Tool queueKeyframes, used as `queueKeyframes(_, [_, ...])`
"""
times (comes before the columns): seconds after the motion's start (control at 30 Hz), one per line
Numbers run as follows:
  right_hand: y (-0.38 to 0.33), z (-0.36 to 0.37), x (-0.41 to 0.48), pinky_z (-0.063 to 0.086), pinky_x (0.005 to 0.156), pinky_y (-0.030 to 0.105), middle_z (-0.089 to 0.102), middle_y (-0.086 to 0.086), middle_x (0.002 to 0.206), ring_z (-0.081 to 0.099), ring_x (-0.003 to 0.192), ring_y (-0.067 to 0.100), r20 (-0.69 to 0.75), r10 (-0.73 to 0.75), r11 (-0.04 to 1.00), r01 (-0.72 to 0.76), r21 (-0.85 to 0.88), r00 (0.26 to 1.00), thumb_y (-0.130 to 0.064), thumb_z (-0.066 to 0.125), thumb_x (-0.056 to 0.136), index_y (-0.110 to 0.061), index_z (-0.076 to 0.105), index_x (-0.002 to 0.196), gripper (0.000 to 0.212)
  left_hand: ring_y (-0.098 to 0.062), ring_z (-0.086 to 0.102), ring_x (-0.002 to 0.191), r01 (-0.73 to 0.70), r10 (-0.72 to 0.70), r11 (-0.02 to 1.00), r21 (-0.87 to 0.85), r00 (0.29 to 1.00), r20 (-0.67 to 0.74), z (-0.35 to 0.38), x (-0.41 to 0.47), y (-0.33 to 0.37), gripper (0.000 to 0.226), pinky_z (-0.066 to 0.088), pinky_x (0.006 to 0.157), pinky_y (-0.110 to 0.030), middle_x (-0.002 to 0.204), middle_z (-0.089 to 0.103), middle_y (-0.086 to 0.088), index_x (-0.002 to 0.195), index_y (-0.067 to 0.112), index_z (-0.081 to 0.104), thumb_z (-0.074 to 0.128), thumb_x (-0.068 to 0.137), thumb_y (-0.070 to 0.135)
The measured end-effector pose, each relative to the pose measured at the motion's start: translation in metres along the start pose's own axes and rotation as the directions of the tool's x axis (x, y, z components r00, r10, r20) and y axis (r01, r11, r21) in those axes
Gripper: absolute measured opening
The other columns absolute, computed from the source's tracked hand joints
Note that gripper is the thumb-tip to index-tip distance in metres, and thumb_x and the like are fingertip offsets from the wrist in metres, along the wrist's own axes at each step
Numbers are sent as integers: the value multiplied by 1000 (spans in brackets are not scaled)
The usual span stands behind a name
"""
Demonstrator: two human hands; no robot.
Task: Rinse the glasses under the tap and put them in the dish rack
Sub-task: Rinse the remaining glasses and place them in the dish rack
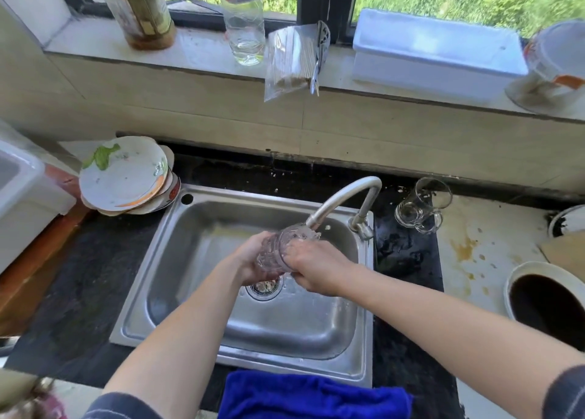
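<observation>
At the far left of my feed sits a white tub (22, 193), and just right of it a stack of plates (125, 178) rests on the dark counter, touching the far left corner of the sink (196, 298). Above them, on the windowsill, stands a brown-stained bottle (142, 13).

Over the middle of the sink, above the drain (265, 287), the left hand (250, 262) grips the textured glass (278, 250), fingers curled round its base and near side. The glass is tilted, its mouth pointing far and right, up against the spout of the tap (345, 197). Farther back on the sill stand a clear bottle (245, 29) and a bag of chopsticks (291, 60).

The right hand (319, 269) closes on the same glass from the right, fingers bent over its wall near the rim. The splash blurs that spot, so I cannot tell whether any fingertips reach inside. At the near edge of the sink, between the two forearms, lies a blue cloth (313, 393).

Right of the tap's base, well apart from the hands, a glass mug (421, 206) stands on the counter. A white box (437, 54) sits on the sill beyond it. Farther right is a stained pale worktop (474, 254) with a round white-rimmed vessel (544, 308), dark inside, at the right edge.
</observation>
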State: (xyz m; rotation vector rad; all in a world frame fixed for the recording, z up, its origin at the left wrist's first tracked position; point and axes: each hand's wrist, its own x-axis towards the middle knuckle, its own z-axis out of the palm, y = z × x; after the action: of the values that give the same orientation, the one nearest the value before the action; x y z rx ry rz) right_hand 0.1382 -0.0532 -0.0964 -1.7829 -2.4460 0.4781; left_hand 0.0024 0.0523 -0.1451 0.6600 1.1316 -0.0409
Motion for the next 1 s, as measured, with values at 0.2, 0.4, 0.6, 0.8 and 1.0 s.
queueKeyframes(0.2, [5, 2, -3, 52, 88, 41, 67, 2, 122, 57, 120, 23, -10, -35, 999, 35, 16, 999, -27, 66, 87, -16, 69, 115, 30, -17, 61, 64, 45, -44, 999, -9, 998, 32, -9, -8, -2, 28, 53, 55, -24, 80, 64, -5, 88, 13, 66, 48, 89, 35])
queueKeyframes(0.4, [-11, -1, 7, 52, 82, 37, 75, -2, 98, 67, 93, 20, 12, 256, 874, -236, 425, 967, -35, 67, 89, -22, 77, 101, 21, -19, 63, 67, -117, 172, 919, -376, 978, 118, -11, -6, -22, 38, 50, 51, -25, 89, 69, -8, 106, 11, 66, 40, 96, 38])
queueKeyframes(0.6, [17, -3, -20, 47, 96, 39, 63, -13, 117, 49, 115, 6, -90, 373, 866, -312, 390, 923, -50, 69, 83, -27, 73, 94, 26, -15, 58, 58, -86, 85, 968, -235, 996, -14, -9, -12, -20, 30, 46, 43, -20, 75, 68, -3, 98, 13, 62, 41, 95, 35])
queueKeyframes(0.8, [5, -17, -11, 47, 97, 28, 67, -9, 109, 60, 101, 2, 80, 551, 404, -349, 846, 831, -40, 74, 82, -21, 65, 103, 30, -16, 46, 38, 31, -23, 991, -131, 998, 57, 0, -16, -19, 50, 27, 28, -15, 71, 58, -15, 109, 10, 57, 32, 95, 51])
queueKeyframes(1.0, [13, -16, -6, 34, 59, 20, 44, -7, 65, 40, 61, 8, 149, 576, 377, -422, 824, 804, -36, 76, 82, -13, 52, 74, 35, -14, 66, 72, -231, 244, 948, 220, 969, -34, 19, -34, 0, 48, 47, 62, -27, 90, 72, -2, 110, 19, 65, 29, 101, 48])
